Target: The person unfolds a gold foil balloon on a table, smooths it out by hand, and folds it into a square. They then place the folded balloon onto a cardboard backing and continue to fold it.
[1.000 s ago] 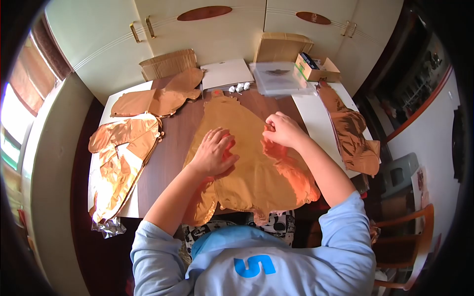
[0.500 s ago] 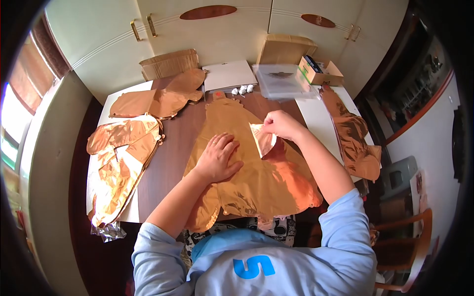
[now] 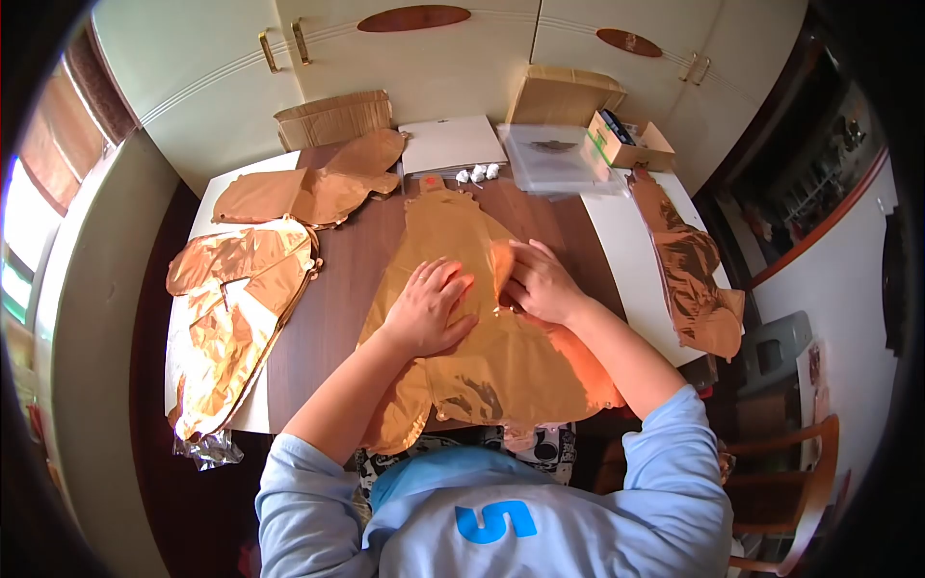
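Pinching a foil flap [image 3: 501, 264], the half-curled right hand [image 3: 543, 281] could be tearing it by overpulling; beside it, the left hand [image 3: 423, 306] is resting loosely spread, gripping nothing

Gold foil sheet [image 3: 491, 361] at centre, cream cabinets [image 3: 434, 63] at twelve o'clock, pale-blue shirt [image 3: 597, 520] with bright-blue digit [image 3: 522, 520] at six

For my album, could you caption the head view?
Left hand on a gold foil sheet, right hand holding a raised fold.
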